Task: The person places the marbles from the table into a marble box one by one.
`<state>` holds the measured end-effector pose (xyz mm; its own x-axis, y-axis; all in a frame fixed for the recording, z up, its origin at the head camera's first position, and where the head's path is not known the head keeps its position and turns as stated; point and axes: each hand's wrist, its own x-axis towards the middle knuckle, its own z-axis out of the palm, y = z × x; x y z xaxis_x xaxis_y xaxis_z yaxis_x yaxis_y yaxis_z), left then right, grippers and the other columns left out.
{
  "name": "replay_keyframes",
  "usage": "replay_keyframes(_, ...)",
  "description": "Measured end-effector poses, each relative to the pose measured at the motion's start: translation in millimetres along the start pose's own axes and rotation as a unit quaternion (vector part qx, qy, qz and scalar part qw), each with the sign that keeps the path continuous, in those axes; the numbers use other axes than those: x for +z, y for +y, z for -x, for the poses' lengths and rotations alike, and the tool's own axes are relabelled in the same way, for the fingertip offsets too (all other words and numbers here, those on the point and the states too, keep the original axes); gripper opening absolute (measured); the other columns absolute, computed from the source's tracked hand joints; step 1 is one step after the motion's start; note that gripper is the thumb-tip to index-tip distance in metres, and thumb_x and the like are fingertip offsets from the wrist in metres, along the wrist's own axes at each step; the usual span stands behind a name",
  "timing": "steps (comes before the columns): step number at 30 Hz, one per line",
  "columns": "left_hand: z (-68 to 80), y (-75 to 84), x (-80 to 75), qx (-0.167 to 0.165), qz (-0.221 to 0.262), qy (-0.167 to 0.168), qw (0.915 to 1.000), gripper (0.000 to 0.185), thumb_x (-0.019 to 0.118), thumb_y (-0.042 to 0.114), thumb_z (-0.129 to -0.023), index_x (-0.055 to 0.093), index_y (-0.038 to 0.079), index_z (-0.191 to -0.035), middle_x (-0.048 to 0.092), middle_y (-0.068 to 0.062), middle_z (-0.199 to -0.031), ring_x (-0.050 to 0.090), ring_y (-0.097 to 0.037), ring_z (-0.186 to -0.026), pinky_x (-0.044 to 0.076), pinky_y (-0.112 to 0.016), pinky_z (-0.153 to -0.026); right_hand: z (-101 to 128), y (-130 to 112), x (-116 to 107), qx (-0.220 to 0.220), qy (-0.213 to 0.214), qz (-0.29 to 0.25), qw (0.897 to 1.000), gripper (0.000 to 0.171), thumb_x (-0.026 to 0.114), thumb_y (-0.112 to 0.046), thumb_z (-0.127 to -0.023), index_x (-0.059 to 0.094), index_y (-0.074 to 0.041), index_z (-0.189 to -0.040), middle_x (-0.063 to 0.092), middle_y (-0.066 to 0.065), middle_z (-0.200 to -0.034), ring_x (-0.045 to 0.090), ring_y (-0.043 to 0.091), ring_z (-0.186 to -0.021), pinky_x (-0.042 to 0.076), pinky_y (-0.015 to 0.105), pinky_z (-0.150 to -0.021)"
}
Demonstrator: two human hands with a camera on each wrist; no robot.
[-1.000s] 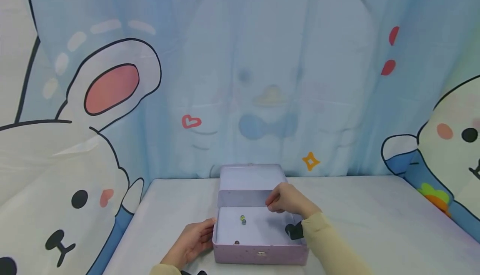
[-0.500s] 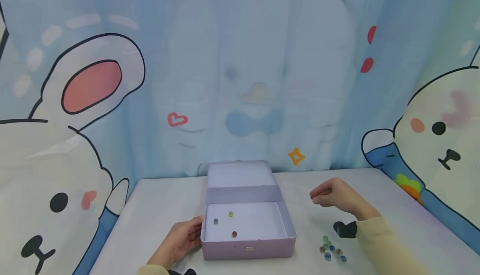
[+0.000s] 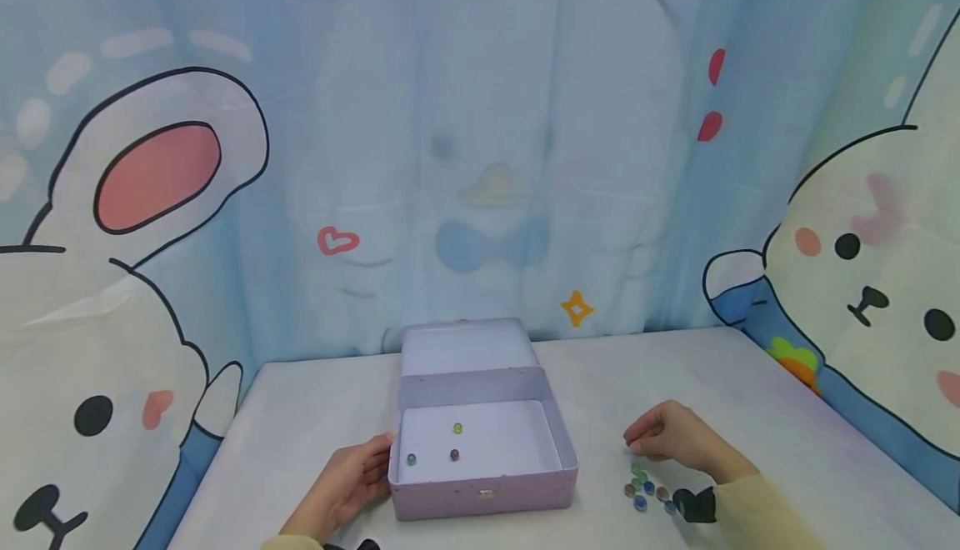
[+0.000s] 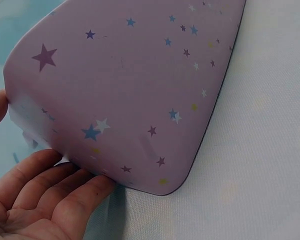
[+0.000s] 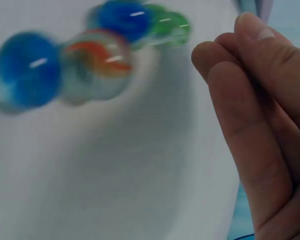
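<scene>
**A:** Item one, the container?

**B:** Lilac tin box (image 3: pixel 480 492), star-printed on the outside, standing on the white table (image 3: pixel 750 392) near the front edge. Hinged lid (image 3: pixel 465 346) thrown back, resting behind the tray towards the bunny-print curtain (image 3: pixel 480 158). Small clasp on the front wall.

**A:** Contents?

**B:** Three glass marbles on the box floor: one yellow-green (image 3: pixel 457 428), one dark reddish (image 3: pixel 453 454), one blue-green (image 3: pixel 411 458) close to the left wall. All three lie apart from one another.

**A:** Left hand?

**B:** Left hand (image 3: pixel 345 483) lies palm-in against the box's left wall, near the front corner. In the left wrist view the fingers (image 4: pixel 55 175) are stretched out and relaxed under the rounded corner, fingertips touching the box, thumb just showing at the upper edge. Not closed round anything; it rests on the side.

**A:** Right hand?

**B:** Right hand (image 3: pixel 667 437) hovers low over the table, right of the box and well apart from it. Fingers loosely curled downward, tips bunched. The right wrist view shows the fingers (image 5: pixel 250 115) side by side with nothing between them; whether the thumb pinches something I cannot tell.

**A:** Loose stock?

**B:** Cluster of marbles (image 3: pixel 647 486) on the table just below and in front of the right hand's fingertips: blues, greens, and one clear with an orange swirl (image 5: pixel 95 62). Several touch one another. Blurred up close, so an exact count is not possible.

**A:** Other?

**B:** Pale yellow sleeve (image 3: pixel 757 517) and a dark wrist strap (image 3: pixel 693 504) on the right arm.
</scene>
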<state>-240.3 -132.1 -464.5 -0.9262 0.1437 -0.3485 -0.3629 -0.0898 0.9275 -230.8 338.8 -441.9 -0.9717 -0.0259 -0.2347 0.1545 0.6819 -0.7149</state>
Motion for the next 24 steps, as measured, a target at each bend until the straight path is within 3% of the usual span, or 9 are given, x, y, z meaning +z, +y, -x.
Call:
replay_keyframes(7,1.9,3.4,-0.3,-0.013,-0.009,0.003,0.9999,0.076,0.065,0.033,-0.099,0.037,-0.020,-0.145,0.046,-0.036,-0.148,0.048,-0.046,-0.141,0.046,-0.055,-0.113,6,6,8,0.018,0.007,0.019,1.000,0.015,0.076,0.001,-0.087,0.077,0.000,-0.102,0.078,0.006,-0.096,0.070,0.016,-0.084,0.064,0.036,-0.080)
replay_keyframes(18,2.0,1.3,-0.4,-0.005,0.000,0.001,1.0000,0.073,0.062,0.029,-0.101,0.035,-0.022,-0.145,0.043,-0.038,-0.149,0.044,-0.048,-0.142,0.044,-0.057,-0.114,8,-6,16,-0.001,0.007,0.112,0.994,0.013,0.078,0.002,-0.084,0.078,-0.007,-0.093,0.075,0.000,-0.089,0.066,0.013,-0.079,0.063,0.036,-0.078)
replay_keyframes(24,1.7,1.5,0.1,-0.006,-0.001,0.000,1.0000,0.072,0.063,0.029,-0.100,0.037,-0.021,-0.145,0.046,-0.037,-0.148,0.048,-0.047,-0.140,0.046,-0.056,-0.113,8,-6,15,-0.007,0.002,0.131,0.991,0.012,0.079,0.001,-0.083,0.078,-0.009,-0.090,0.075,-0.001,-0.088,0.066,0.013,-0.079,0.062,0.036,-0.078)
